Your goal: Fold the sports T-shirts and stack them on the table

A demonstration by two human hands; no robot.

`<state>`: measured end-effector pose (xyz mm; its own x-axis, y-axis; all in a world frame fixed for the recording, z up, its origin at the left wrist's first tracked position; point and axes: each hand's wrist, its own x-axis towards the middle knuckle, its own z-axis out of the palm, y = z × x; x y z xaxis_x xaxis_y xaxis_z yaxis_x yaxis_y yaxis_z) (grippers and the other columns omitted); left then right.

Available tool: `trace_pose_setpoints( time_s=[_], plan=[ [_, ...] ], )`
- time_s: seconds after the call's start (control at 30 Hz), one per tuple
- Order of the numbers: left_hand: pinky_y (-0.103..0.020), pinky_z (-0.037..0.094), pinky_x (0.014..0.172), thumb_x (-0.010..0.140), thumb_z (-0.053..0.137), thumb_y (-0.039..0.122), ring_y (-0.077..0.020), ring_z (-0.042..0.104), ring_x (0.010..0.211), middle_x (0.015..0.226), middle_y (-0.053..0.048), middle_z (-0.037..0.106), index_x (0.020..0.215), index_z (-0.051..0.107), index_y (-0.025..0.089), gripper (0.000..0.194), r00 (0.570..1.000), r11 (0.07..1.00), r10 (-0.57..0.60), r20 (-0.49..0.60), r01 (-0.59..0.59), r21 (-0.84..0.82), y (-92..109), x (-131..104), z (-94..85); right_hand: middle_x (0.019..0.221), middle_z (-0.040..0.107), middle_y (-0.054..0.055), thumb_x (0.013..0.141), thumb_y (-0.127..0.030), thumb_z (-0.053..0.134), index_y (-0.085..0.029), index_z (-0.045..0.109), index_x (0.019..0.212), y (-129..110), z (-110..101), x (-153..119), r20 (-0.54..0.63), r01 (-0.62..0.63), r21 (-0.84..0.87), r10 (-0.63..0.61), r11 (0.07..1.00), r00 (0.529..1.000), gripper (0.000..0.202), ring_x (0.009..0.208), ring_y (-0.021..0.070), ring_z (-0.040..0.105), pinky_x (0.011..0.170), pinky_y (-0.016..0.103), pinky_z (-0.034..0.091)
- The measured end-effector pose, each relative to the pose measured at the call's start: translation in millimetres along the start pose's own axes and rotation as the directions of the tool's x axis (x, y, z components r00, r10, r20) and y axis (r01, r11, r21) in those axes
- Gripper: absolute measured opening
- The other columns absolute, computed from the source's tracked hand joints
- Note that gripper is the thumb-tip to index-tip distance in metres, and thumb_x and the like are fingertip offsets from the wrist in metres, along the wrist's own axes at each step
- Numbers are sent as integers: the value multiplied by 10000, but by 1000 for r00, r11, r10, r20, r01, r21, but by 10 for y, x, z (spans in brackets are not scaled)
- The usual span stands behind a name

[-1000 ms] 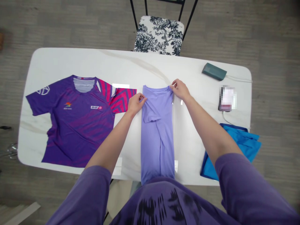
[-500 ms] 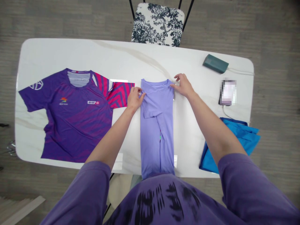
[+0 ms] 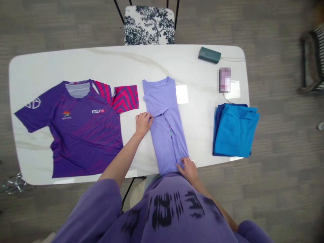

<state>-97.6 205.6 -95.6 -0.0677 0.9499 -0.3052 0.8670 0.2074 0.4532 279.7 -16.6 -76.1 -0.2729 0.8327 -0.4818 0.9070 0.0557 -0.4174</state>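
Note:
A lavender T-shirt point(image 3: 167, 125) lies folded into a long narrow strip on the table, its collar at the far end and one sleeve laid across the front. At its left edge, just below the sleeve, my left hand point(image 3: 144, 123) has its fingers closed on the cloth. My right hand point(image 3: 189, 169) rests at the lower right of the strip, near my body, thumb and fingers apart on the fabric. To the left, a purple and pink jersey point(image 3: 86, 131) is spread flat, front up, with one patterned sleeve pointing toward the lavender shirt.
On the white table point(image 3: 199, 135), folded blue clothes point(image 3: 235, 130) sit at the right. Behind them are a blurred-out phone point(image 3: 224, 80) with a cable and a dark green box point(image 3: 209, 55) with a cord. A patterned chair point(image 3: 149, 25) stands beyond the far edge.
Both hands have left the collar end. My left hand has slid down the left edge to below the sleeve; my right hand has come down to the near end. The view has shifted.

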Motion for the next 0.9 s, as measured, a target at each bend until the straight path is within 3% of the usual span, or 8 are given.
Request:
trace_pose_setpoints(
  time_s=[0.13, 0.27, 0.4, 0.57, 0.67, 0.77, 0.9],
  plan=[
    [-601, 313, 1228, 1044, 605, 487, -419, 541, 1396, 1405, -148, 711, 1356, 752, 367, 365, 996, 992, 88, -12, -87, 92, 48, -17, -136, 1149, 774, 81, 1026, -464, 625, -376, 635, 1125, -125, 287, -418, -82, -83, -87, 76, 993, 994, 133, 1008, 348, 768, 837, 488, 566],
    [-606, 284, 1238, 1066, 534, 420, -410, 570, 1358, 1309, -146, 742, 1198, 793, 350, 299, 975, 965, 217, 40, -220, 145, 101, -42, -229, 1109, 772, 83, 1033, -413, 601, -370, 629, 1113, -227, 426, -599, -223, -138, -61, 121, 989, 967, 95, 989, 344, 749, 808, 477, 541],
    [-606, 268, 1242, 1082, 451, 357, -402, 595, 1313, 1265, -171, 740, 1145, 774, 306, 334, 970, 956, 241, 33, -243, 163, 28, -7, -376, 1029, 769, 74, 1042, -349, 578, -362, 631, 1043, -237, 479, -679, -296, -119, -8, 112, 993, 949, 55, 956, 337, 737, 798, 472, 518],
    [-608, 262, 1250, 1062, 494, 361, -402, 562, 1345, 1292, -179, 721, 1164, 756, 291, 290, 982, 964, 184, 39, -188, 187, -128, -17, -527, 992, 776, 69, 1059, -322, 536, -370, 646, 1019, -174, 471, -824, -249, -86, 39, 93, 996, 964, 127, 964, 341, 737, 850, 497, 506],
    [-599, 273, 1254, 1057, 515, 382, -402, 522, 1433, 1452, -184, 676, 1344, 725, 283, 370, 985, 972, 171, 0, -169, 165, -97, -97, -479, 1063, 791, 75, 1053, -324, 553, -381, 671, 1051, -142, 466, -913, -203, -55, 63, 67, 997, 977, 131, 1022, 353, 733, 902, 515, 508],
    [-580, 276, 1289, 1082, 463, 382, -375, 481, 1529, 1623, -153, 602, 1513, 657, 301, 479, 972, 969, 231, -35, -227, 97, 83, -114, -339, 1141, 792, 80, 1041, -359, 614, -383, 693, 1124, -120, 473, -947, -177, -47, 61, 57, 997, 983, 117, 1069, 360, 731, 945, 519, 522],
    [-539, 292, 1341, 1118, 375, 381, -327, 426, 1612, 1730, -143, 529, 1648, 568, 225, 586, 948, 948, 317, -16, -316, 17, 479, 206, -140, 1206, 780, 94, 1092, -387, 577, -320, 695, 1282, -97, 523, -969, -177, -53, 53, 62, 997, 982, 234, 1137, 333, 737, 1001, 485, 540]
  ],
)
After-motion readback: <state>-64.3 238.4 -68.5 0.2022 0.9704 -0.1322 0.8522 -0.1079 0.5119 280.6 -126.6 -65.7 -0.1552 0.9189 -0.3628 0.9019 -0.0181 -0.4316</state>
